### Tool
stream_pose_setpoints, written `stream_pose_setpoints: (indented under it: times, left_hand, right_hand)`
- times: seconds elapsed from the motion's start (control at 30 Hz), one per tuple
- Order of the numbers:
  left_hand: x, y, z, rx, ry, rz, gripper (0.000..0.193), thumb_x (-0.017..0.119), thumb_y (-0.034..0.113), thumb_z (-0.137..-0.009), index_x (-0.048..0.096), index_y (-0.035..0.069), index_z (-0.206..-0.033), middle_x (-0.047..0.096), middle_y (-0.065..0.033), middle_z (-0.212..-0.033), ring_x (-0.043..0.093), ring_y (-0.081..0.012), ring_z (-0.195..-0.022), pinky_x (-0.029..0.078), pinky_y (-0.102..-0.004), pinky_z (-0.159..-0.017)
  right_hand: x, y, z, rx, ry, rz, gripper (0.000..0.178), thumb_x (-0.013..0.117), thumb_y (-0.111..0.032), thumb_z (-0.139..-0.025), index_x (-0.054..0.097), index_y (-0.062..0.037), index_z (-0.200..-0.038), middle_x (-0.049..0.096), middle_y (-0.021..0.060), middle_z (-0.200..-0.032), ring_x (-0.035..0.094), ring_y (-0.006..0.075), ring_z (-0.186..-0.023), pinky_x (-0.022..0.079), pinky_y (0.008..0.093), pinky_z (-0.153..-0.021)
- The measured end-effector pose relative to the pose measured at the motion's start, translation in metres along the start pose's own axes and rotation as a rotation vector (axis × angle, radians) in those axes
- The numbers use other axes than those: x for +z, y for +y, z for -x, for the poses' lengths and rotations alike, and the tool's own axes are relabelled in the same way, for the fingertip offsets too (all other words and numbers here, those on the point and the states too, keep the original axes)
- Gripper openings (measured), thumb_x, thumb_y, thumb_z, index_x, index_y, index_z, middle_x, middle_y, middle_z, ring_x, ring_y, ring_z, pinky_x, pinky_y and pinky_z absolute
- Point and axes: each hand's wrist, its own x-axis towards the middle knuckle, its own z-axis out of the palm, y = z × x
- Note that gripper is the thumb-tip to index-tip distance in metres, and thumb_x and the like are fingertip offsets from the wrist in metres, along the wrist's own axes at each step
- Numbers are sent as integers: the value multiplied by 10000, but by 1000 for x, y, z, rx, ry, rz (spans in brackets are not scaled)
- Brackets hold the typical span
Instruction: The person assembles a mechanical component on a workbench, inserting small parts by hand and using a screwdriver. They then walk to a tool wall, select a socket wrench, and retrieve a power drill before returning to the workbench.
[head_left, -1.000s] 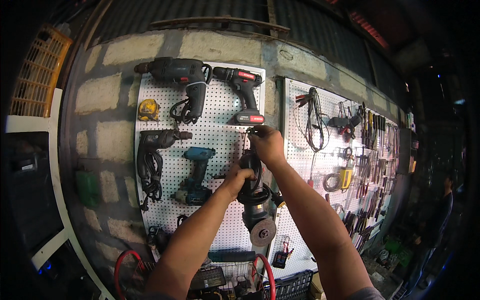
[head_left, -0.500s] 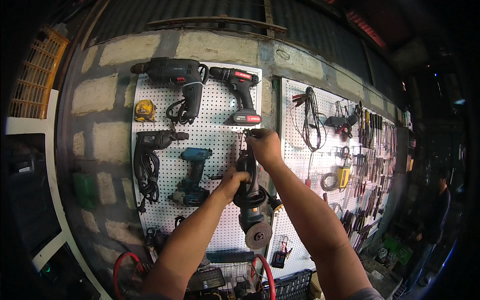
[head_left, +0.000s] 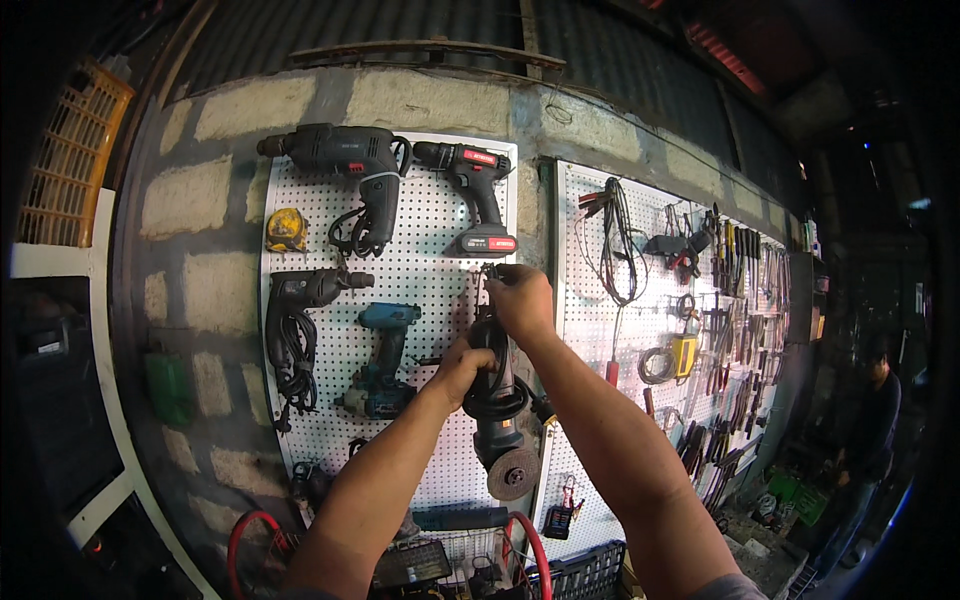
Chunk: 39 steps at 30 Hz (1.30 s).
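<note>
An angle grinder (head_left: 497, 437) hangs upright against the white pegboard (head_left: 440, 300), its round disc at the bottom and its black cord wound about the body. My left hand (head_left: 468, 372) is wrapped round the middle of the grinder, thumb across the front. Higher up, my right hand (head_left: 521, 300) pinches at the grinder's top end, beside a metal hook on the board; what exactly lies between those fingers is hidden. Just above is a cordless drill (head_left: 482, 195). Left of my hands hangs a blue impact wrench (head_left: 388, 360).
A large corded drill (head_left: 345, 165), a smaller corded drill (head_left: 300, 310) and a yellow tape measure (head_left: 287, 230) hang at the left. Another pegboard (head_left: 590, 340) carries cables and several hand tools. Below are a red hose (head_left: 535, 545) and a socket set (head_left: 580, 572). A person (head_left: 868, 430) stands far right.
The view has shifted slightly, so the board sits a little lower and further left. Both hands keep their places on the grinder.
</note>
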Motion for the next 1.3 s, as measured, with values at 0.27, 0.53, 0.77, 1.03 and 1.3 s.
stream_pose_setpoints:
  times: [0.27, 0.53, 0.77, 1.03, 1.3]
  left_hand:
    - [4, 13, 4, 8, -7, -40, 361, 650, 123, -788, 713, 9, -1125, 714, -77, -940, 698, -186, -816, 583, -341, -763]
    - [19, 19, 7, -6, -58, 79, 413, 598, 131, -797, 719, -25, -1159, 760, -116, -991, 752, -203, -821, 637, -355, -796]
    - [22, 22, 4, 3, -88, 68, 448, 598, 127, -801, 695, -5, -1218, 760, -119, -1039, 765, -206, -868, 647, -360, -803]
    - [11, 10, 6, -12, -104, 140, 548, 614, 145, -795, 654, -9, -1319, 752, -141, -1081, 774, -237, -909, 661, -382, -828]
    - [-7, 6, 5, -29, -137, 239, 656, 581, 179, -749, 630, -22, -1371, 750, -180, -1118, 767, -272, -954, 665, -409, -868]
  right_hand:
    - [3, 7, -1, -89, 93, -65, 390, 786, -209, -913, 837, 8, -1233, 825, 275, -1123, 829, 365, -1067, 632, 429, -974]
    - [-7, 2, -11, -130, -21, 29, 368, 774, -220, -915, 846, -2, -1202, 802, 288, -920, 844, 345, -897, 641, 431, -865]
    - [-7, 4, -19, -163, -17, 67, 340, 775, -242, -917, 862, -25, -1164, 802, 276, -913, 837, 374, -886, 638, 455, -853]
    - [-11, 10, -23, -22, -194, -92, 272, 846, -163, -937, 858, 19, -1139, 832, 167, -861, 814, 219, -772, 645, 380, -746]
    - [-29, 15, -31, 231, -456, -399, 286, 700, -118, -1107, 749, 128, -1244, 813, 203, -1077, 815, 278, -929, 696, 419, -816]
